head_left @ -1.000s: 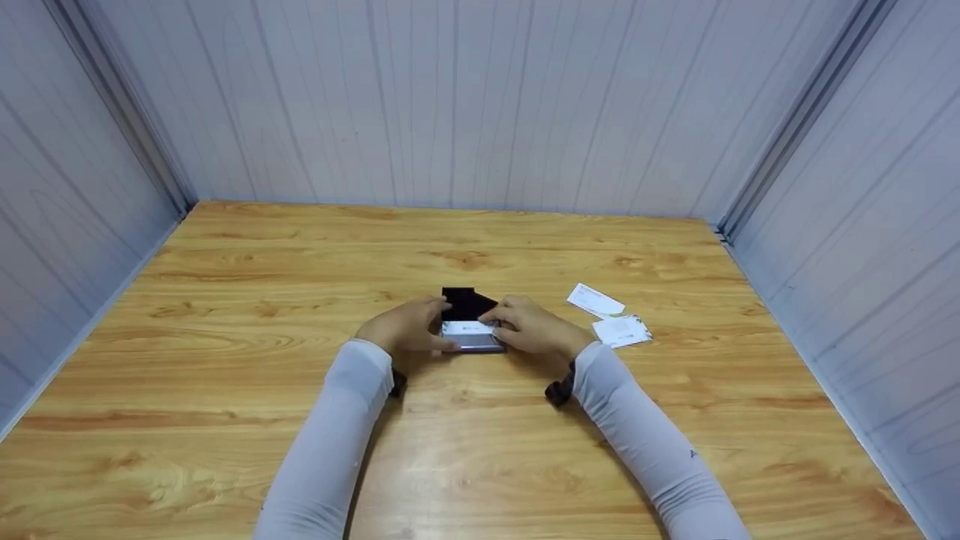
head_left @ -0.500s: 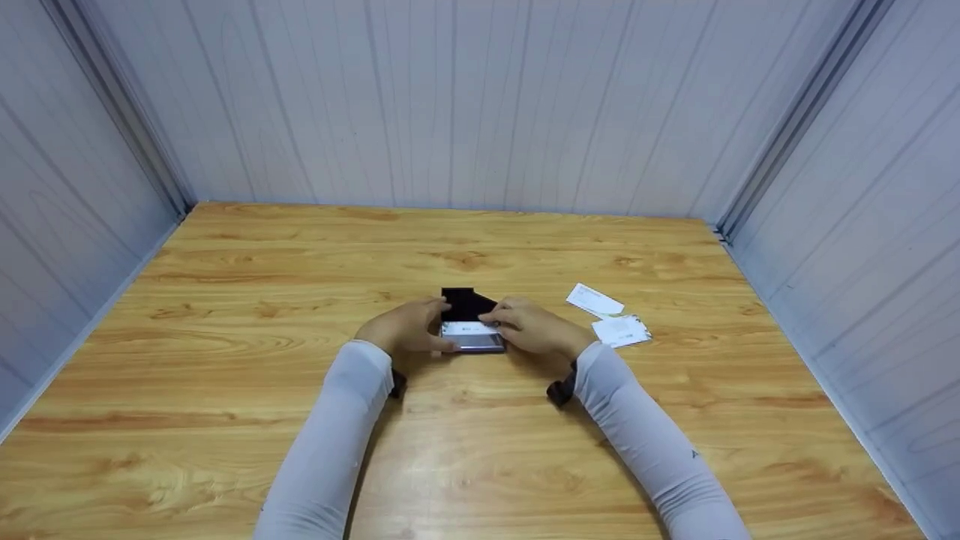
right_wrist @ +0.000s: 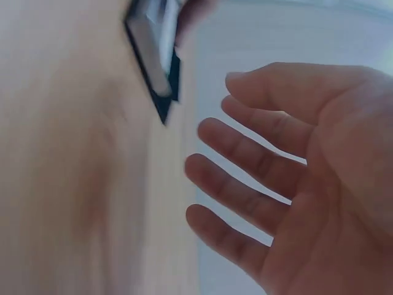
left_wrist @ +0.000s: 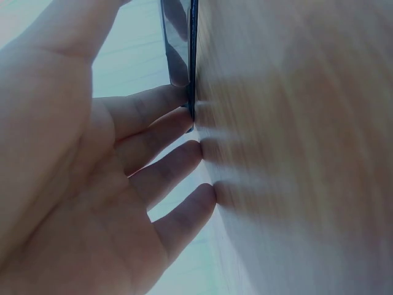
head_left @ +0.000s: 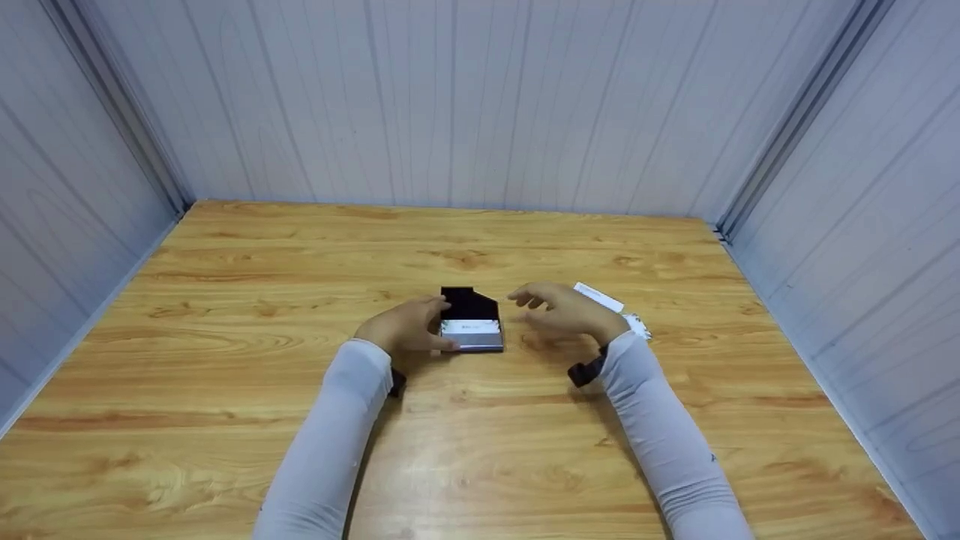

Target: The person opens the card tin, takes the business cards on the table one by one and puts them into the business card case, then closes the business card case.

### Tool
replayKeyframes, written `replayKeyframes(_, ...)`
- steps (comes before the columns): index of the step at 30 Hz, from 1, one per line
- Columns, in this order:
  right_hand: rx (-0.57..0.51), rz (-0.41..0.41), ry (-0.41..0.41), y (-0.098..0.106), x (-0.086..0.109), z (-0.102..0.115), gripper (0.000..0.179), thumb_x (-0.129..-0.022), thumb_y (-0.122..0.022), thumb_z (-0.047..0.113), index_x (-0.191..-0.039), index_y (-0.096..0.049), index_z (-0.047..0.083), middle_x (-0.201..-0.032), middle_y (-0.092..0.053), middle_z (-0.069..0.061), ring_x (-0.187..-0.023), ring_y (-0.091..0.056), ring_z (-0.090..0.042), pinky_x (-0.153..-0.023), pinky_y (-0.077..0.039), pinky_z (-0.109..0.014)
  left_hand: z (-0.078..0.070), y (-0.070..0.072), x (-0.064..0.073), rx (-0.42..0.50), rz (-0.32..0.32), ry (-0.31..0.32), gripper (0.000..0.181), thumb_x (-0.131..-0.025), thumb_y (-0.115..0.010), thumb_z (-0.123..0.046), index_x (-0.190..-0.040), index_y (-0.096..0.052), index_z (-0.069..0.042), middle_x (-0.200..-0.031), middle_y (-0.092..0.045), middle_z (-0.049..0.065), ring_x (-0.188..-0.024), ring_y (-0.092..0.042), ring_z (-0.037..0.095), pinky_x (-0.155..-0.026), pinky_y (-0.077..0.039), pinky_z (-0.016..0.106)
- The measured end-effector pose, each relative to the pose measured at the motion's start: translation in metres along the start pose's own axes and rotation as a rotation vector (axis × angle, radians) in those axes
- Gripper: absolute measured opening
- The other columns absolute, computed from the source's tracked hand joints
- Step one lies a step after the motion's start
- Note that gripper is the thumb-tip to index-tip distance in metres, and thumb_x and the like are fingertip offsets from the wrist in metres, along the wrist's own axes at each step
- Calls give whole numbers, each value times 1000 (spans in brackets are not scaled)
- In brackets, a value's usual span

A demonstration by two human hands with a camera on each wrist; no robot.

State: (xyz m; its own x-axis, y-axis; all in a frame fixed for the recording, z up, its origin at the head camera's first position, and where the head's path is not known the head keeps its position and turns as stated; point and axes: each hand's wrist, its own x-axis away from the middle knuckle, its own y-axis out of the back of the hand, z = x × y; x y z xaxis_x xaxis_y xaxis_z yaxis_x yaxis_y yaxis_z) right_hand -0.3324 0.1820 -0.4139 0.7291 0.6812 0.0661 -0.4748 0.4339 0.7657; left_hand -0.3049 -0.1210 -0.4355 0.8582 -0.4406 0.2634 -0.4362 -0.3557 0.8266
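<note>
A business card case (head_left: 480,346) with a silvery front and a raised black back (head_left: 469,304) lies at the middle of the table. White cards (head_left: 469,327) with small print show inside it. My left hand (head_left: 405,326) holds the case's left end, thumb at the front and fingers toward the back. In the left wrist view, fingertips meet the edge of the case (left_wrist: 178,49) and the tabletop. My right hand (head_left: 566,309) is in the air to the right of the case, fingers spread and holding nothing; the right wrist view shows a gap between it and the case (right_wrist: 144,52).
Two white cards lie on the wooden table (head_left: 300,420) to the right: an upper one (head_left: 600,297) and a lower one (head_left: 637,327), both partly hidden behind my right hand and wrist. Pale panel walls (head_left: 450,105) enclose the table at the back and sides.
My right hand has let go of the white card at the case and moved right, away from it. The left hand keeps its hold on the case's left end.
</note>
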Motion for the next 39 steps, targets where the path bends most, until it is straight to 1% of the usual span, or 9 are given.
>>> replayKeyframes(6, 1, -52, -62, 25, 19, -10, 44, -104, -57, 27, -143, -54, 6, -137, -58, -16, -124, -54, -31, -103, -44, -53, 0, 0, 1, 26, 0, -3, 90, -90, -72, -51, -160, -28, -12, -163, -26, 10, -149, -23, 30, -118, -25, 49)
replayKeyframes(11, -12, -79, -118, 38, 32, -20, 47, -104, -58, 30, -145, -52, 9, -138, -57, -16, -125, -53, -32, -103, -44, -53, 0, 0, 2, 29, 2, -1, 91, -91, -72, -51, -160, -28, -12, -164, -24, 11, -149, -22, 31, -118, -25, 50)
replayKeyframes(14, -19, -88, -160, 43, 39, -26, 49, -103, -59, 30, -146, -52, 7, -136, -58, -16, -124, -54, -32, -102, -44, -52, 1, 0, 2, 25, -1, -5, 90, -91, -71, -51, -159, -28, -11, -164, -24, 11, -149, -22, 31, -118, -25, 50)
replayKeyframes(19, -7, -100, -232, 52, 51, -38, 49, -102, -61, 28, -142, -53, 1, -132, -60, -19, -123, -54, -36, -101, -44, -53, 1, 0, 1, 22, -5, -3, 90, -91, -71, -51, -159, -29, -12, -163, -24, 12, -149, -21, 31, -118, -25, 49)
replayKeyframes(24, -18, -106, -285, 61, 66, -51, 50, -101, -62, 28, -139, -53, -3, -132, -58, -24, -123, -53, -39, -102, -44, -54, 1, 0, 0, 13, -7, 0, 89, -91, -72, -51, -159, -30, -12, -163, -23, 13, -149, -22, 32, -118, -25, 50)
replayKeyframes(30, -34, -96, -329, 69, 82, -63, 53, -99, -65, 26, -138, -52, -7, -134, -54, -28, -124, -51, -41, -105, -41, -55, 1, 0, 1, 19, -9, -14, 89, -91, -72, -50, -159, -30, -10, -163, -23, 13, -149, -22, 32, -118, -25, 49)
replayKeyframes(32, -42, -94, -361, 69, 86, -65, 53, -97, -68, 25, -136, -53, -7, -134, -54, -28, -124, -51, -41, -105, -41, -55, 1, -1, 2, 28, -6, -14, 90, -91, -72, -50, -159, -29, -11, -164, -23, 12, -149, -22, 31, -118, -25, 50)
replayKeyframes(36, -56, -74, -454, 69, 91, -70, 53, -93, -73, 24, -134, -55, -4, -135, -54, -25, -123, -50, -37, -104, -40, -51, 1, -1, 1, 32, 0, -8, 89, -91, -71, -50, -160, -27, -12, -165, -21, 10, -149, -21, 31, -118, -25, 50)
replayKeyframes(39, -101, -53, -501, 68, 93, -73, 52, -91, -76, 21, -133, -55, -4, -136, -51, -24, -120, -51, -33, -101, -43, -45, 1, 0, 1, 30, 0, -13, 89, -92, -71, -49, -160, -27, -11, -164, -21, 11, -149, -21, 31, -118, -25, 50)
